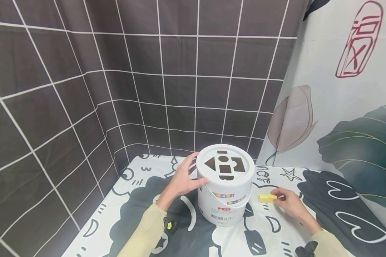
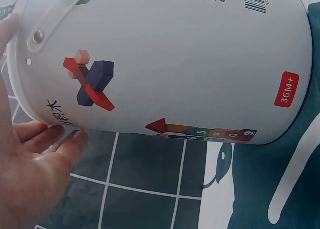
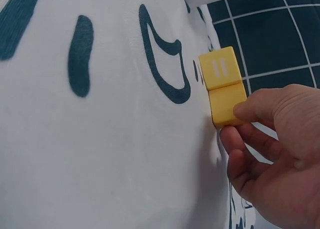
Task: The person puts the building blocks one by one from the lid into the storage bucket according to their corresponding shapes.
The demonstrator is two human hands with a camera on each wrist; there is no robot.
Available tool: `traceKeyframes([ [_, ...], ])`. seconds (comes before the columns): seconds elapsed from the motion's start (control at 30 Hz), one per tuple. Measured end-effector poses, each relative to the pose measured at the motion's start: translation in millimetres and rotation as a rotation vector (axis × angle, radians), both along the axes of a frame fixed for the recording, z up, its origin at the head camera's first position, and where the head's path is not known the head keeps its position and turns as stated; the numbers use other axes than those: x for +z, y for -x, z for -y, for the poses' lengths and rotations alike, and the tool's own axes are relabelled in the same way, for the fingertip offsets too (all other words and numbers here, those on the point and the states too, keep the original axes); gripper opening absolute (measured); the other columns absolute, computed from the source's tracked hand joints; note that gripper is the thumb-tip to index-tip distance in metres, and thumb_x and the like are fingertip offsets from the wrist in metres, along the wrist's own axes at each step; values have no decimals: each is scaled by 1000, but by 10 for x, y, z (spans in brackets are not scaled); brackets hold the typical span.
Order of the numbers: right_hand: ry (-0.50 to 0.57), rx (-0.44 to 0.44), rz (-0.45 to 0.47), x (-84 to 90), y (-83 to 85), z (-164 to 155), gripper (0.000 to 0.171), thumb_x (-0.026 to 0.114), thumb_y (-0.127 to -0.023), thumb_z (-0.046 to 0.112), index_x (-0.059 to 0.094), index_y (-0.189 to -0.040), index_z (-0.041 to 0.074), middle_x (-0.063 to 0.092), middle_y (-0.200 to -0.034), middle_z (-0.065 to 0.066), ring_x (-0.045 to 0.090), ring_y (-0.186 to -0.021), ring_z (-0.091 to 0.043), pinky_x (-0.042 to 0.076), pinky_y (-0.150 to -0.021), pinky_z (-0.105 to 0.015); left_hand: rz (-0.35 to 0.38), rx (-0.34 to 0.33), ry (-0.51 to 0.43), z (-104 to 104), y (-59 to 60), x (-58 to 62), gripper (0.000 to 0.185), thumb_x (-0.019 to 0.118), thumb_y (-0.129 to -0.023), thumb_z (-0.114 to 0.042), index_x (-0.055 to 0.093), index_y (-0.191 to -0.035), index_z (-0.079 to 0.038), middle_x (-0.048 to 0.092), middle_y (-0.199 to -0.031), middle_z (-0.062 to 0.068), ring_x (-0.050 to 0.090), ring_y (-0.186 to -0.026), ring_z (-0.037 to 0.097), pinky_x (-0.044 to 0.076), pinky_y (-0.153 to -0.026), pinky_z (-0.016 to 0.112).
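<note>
A white bucket point(image 1: 223, 205) stands upright, its handle hanging across the front. Its round lid point(image 1: 209, 151) has several shaped holes. My left hand point(image 1: 184, 175) holds the bucket's left side near the lid, the thumb at the front and the fingers farther round. In the left wrist view those fingers point(image 2: 40, 136) curve at the bucket's edge. To the bucket's right, my right hand point(image 1: 290, 202) pinches a yellow block point(image 3: 226, 104) between thumb and fingers. Against it sits another yellow block point(image 3: 220, 69) with two pale bars on its face.
The bucket and blocks are on a patterned black-and-white cloth point(image 1: 276, 246). Behind and to the left hangs a dark curtain point(image 1: 180, 89) with white grid lines. A pale curtain point(image 1: 328, 150) with a leaf print hangs at the right.
</note>
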State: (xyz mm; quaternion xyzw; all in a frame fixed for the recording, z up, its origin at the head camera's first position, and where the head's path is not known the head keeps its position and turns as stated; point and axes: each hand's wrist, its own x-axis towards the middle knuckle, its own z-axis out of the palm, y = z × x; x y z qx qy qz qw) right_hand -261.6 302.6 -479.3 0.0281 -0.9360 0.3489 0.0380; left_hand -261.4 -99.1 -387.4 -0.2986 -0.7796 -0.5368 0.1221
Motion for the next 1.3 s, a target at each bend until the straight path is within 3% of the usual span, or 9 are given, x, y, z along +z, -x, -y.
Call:
traceKeyframes([
  [0.23, -20, -1, -17, 98, 10, -52, 27, 67, -85, -2, 65, -112, -6, 65, -102, -20, 62, -90, -34, 54, -66, -36, 10, 13, 15, -6, -7, 11, 91, 84, -76, -27, 37, -151, -5, 42, -150, 13, 44, -137, 30, 41, -111, 36],
  [0.63, -39, 50, -86, 284, 50, -2, 24, 68, -84, -5, 65, -108, -7, 67, -100, -20, 63, -87, -33, 57, -72, -43, 5, 11, 5, -5, -11, 0, 91, 84, -76, -25, 37, -152, -3, 41, -151, 15, 43, -137, 35, 42, -110, 37],
  [0.97, -38, 83, -118, 512, 47, 84, 23, 67, -86, -3, 64, -110, -6, 66, -101, -19, 63, -89, -35, 56, -65, -36, 14, 28, 16, 10, -3, -7, 91, 84, -76, -31, 38, -151, -6, 43, -149, 10, 44, -137, 29, 41, -110, 34],
  [1.3, -27, 124, -167, 758, 75, 183, 23, 66, -87, -3, 64, -110, -6, 67, -102, -20, 63, -91, -38, 59, -67, -41, 6, 17, 3, 4, 8, -21, 92, 84, -76, -32, 38, -150, -5, 43, -149, 14, 44, -136, 35, 41, -111, 37],
])
